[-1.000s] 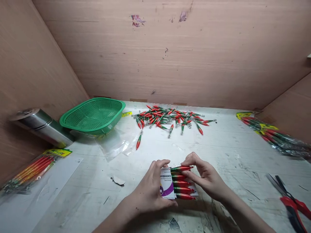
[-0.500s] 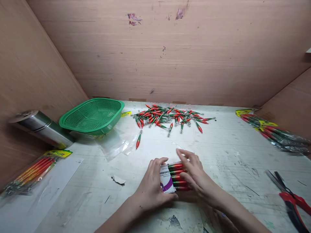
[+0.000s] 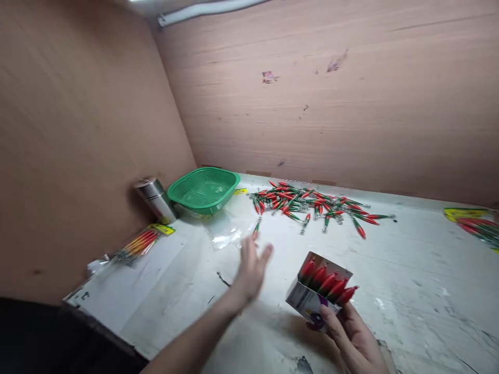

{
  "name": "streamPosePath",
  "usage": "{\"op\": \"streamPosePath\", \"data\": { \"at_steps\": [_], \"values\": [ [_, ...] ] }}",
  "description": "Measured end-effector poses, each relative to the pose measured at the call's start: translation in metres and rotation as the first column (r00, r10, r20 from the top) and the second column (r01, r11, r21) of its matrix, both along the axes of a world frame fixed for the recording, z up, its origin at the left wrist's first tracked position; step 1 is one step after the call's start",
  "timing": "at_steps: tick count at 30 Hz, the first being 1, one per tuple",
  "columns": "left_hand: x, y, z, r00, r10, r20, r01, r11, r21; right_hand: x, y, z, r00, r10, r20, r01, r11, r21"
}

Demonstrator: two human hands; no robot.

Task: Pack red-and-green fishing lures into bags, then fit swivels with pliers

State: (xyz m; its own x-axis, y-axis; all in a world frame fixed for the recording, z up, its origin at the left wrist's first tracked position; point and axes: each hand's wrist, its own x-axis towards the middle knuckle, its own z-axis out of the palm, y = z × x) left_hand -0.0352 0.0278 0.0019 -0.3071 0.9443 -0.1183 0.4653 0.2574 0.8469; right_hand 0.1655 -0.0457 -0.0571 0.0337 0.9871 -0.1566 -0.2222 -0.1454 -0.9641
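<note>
My right hand (image 3: 353,337) grips a small printed cardboard box (image 3: 304,301), white with a purple patch, tilted with its mouth up. Several red and green fishing lures (image 3: 329,284) stand in it side by side, red ends out. My left hand (image 3: 251,267), blurred, is over the table with thumb and fingers apart and nothing seen in it. Just beyond its fingertips lies a single lure (image 3: 258,225), and behind that are clear plastic bags (image 3: 226,231). A loose pile of lures (image 3: 288,200) spreads along the back of the table.
A green basket (image 3: 205,189) stands at the back left, beside a steel flask (image 3: 156,200). Packed lures (image 3: 138,246) lie on a white sheet (image 3: 156,275) at left; more packed lures (image 3: 479,226) are at far right. Wooden panels (image 3: 331,104) wall the table.
My view has swung left. My left hand has let go of the box and moved away toward the bags. My right hand now holds the box, turned mouth up.
</note>
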Motion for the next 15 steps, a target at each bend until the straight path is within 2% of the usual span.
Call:
{"op": "streamPosePath", "data": {
  "at_steps": [1, 3, 5, 7, 9, 12, 15],
  "values": [
    [-0.019, 0.015, 0.005, 0.99, 0.13, -0.063, -0.131, 0.991, -0.014, 0.004, 0.001, -0.002, 1.0, -0.002, 0.0, 0.002, 1.0, -0.01],
    [-0.06, 0.041, 0.012, 0.928, 0.327, -0.176, -0.344, 0.936, -0.072, 0.009, 0.003, -0.006, 1.0, 0.0, -0.018, 0.0, 0.999, -0.035],
    [-0.094, 0.057, 0.013, 0.872, 0.414, -0.261, -0.46, 0.875, -0.151, 0.01, 0.003, -0.009, 0.999, 0.012, -0.048, -0.015, 0.998, -0.058],
    [-0.116, 0.063, 0.009, 0.849, 0.423, -0.316, -0.5, 0.837, -0.221, 0.008, 0.002, -0.01, 0.998, 0.012, -0.065, -0.016, 0.998, -0.064],
    [-0.127, 0.063, 0.005, 0.857, 0.391, -0.335, -0.485, 0.831, -0.273, 0.003, -0.001, -0.009, 0.998, 0.032, -0.056, -0.034, 0.998, -0.05],
    [-0.134, 0.06, 0.0, 0.884, 0.338, -0.323, -0.433, 0.852, -0.294, -0.005, -0.005, -0.006, 1.0, 0.016, -0.018, -0.016, 1.0, 0.0],
    [-0.137, 0.058, 0.0, 0.889, 0.334, -0.314, -0.415, 0.877, -0.241, -0.009, -0.007, -0.007, 0.998, -0.034, 0.045, 0.031, 0.998, 0.059]
  ]
}}
